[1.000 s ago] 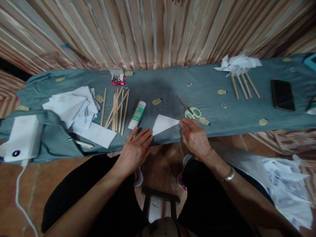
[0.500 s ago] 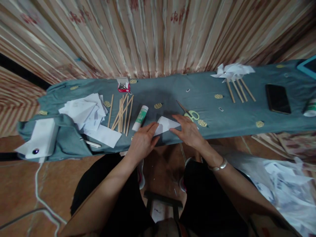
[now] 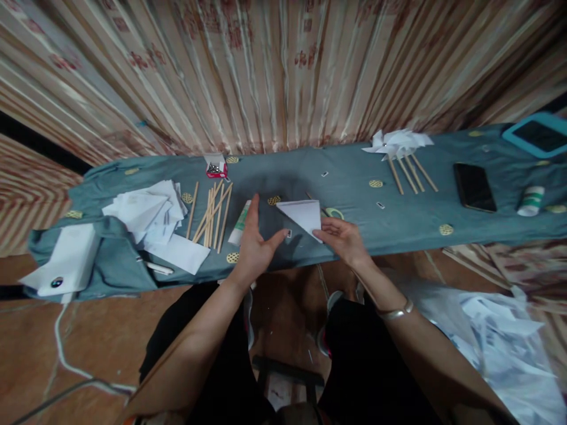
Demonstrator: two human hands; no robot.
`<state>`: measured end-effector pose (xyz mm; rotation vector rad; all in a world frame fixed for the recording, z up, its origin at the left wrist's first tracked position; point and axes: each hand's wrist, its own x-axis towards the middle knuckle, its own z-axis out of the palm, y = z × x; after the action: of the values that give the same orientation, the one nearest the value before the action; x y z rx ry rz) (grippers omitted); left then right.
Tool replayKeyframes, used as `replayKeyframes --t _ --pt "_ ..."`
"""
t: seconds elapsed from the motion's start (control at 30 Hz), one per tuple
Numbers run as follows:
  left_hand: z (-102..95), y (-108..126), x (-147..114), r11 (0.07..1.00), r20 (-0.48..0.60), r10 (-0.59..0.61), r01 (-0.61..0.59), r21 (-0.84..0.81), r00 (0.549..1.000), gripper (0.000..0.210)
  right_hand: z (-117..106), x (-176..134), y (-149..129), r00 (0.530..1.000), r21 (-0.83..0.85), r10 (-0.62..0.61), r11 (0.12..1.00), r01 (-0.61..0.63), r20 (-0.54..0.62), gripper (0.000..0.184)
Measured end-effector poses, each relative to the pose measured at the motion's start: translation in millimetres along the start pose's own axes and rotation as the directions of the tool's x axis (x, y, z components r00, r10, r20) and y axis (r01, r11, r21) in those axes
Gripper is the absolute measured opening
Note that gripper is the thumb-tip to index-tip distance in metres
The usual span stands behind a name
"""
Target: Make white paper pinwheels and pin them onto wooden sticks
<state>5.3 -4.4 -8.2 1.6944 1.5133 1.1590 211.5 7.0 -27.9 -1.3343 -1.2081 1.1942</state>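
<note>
A white sheet of paper folded into a triangle [image 3: 305,215] is pinched at its right edge by my right hand [image 3: 343,237], just above the cloth. My left hand [image 3: 256,245] is apart from the paper, its thumb and fingers spread, beside a glue stick [image 3: 240,223] that it partly covers. Behind the paper and my right hand lie scissors [image 3: 333,213] with pale green handles, mostly hidden. Left of the glue stick are several wooden sticks [image 3: 212,215] and a pile of white paper pieces [image 3: 150,206].
A small red box [image 3: 217,170] of metal pins stands at the back. Paper pinwheels [image 3: 401,144] on sticks, a black phone [image 3: 475,186], another glue stick [image 3: 530,200] and a blue-framed tablet [image 3: 538,134] are to the right. A white device [image 3: 71,260] with a cable is at the left end.
My left hand has let go of the paper and opened to its left. My right hand now holds the folded paper, which has turned. The view has shifted slightly.
</note>
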Motion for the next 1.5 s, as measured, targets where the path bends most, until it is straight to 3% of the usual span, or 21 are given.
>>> replayKeyframes --t 0.07,0.13,0.2,0.33,0.5,0.63,0.73,0.8,0.9,0.97,1.03,1.23,1.5 --pt "8.7 3 2 0.952 0.033 -0.175 0.178 -0.249 0.984 0.081 -1 -2 -6 0.999 0.137 0.033 0.99 -0.032 -0.004 0.03" --pt "16.5 11 4 0.824 0.148 -0.275 0.312 -0.474 0.95 0.069 0 -8 -13 0.999 0.195 0.041 0.98 -0.046 0.029 0.029" --pt "22.1 21 5 0.678 0.243 -0.298 0.384 -0.627 0.923 0.056 3 -16 -19 0.996 0.205 0.038 0.977 -0.055 0.083 0.026" --pt "27.8 37 8 0.499 0.265 -0.371 0.432 -0.751 0.89 0.034 5 -28 -25 0.983 0.173 0.052 0.981 -0.083 0.175 0.023" --pt "32.2 40 11 0.432 0.304 -0.444 0.499 -0.751 0.843 0.032 -1 -29 -28 0.986 0.126 0.044 0.99 -0.064 0.159 0.024" --pt "35.7 40 11 0.442 0.337 -0.442 0.529 -0.725 0.831 0.032 -12 -21 -29 0.994 0.057 -0.017 0.998 0.011 0.111 0.028" --pt "36.6 39 12 0.468 0.329 -0.442 0.527 -0.71 0.835 0.03 -27 -13 -25 0.994 -0.108 -0.108 0.988 0.109 0.019 0.029" --pt "36.3 38 12 0.482 0.32 -0.439 0.52 -0.705 0.84 0.029 -38 -9 -19 0.981 -0.342 -0.192 0.924 0.172 -0.025 0.029" --pt "35.4 37 12 0.494 0.32 -0.433 0.519 -0.697 0.843 0.026 -49 -4 -9 0.943 -0.714 -0.33 0.648 0.264 0.049 0.035" --pt "35.2 37 12 0.495 0.332 -0.432 0.528 -0.69 0.839 0.025 -49 -1 -3 0.924 -0.827 -0.365 0.48 0.294 0.117 0.038" --pt "35.5 37 11 0.488 0.352 -0.433 0.544 -0.683 0.83 0.025 -47 3 -1 0.928 -0.883 -0.348 0.383 0.273 0.136 0.037" --pt "36.1 34 9 0.479 0.389 -0.43 0.571 -0.667 0.815 0.025 -38 13 -14 0.97 -0.958 -0.22 0.238 0.159 0.106 0.038" --pt "29.2 27 11 0.519 0.356 -0.435 0.553 -0.652 0.827 0.025 -19 7 -23 0.956 -0.966 -0.236 0.149 0.214 0.175 0.035"
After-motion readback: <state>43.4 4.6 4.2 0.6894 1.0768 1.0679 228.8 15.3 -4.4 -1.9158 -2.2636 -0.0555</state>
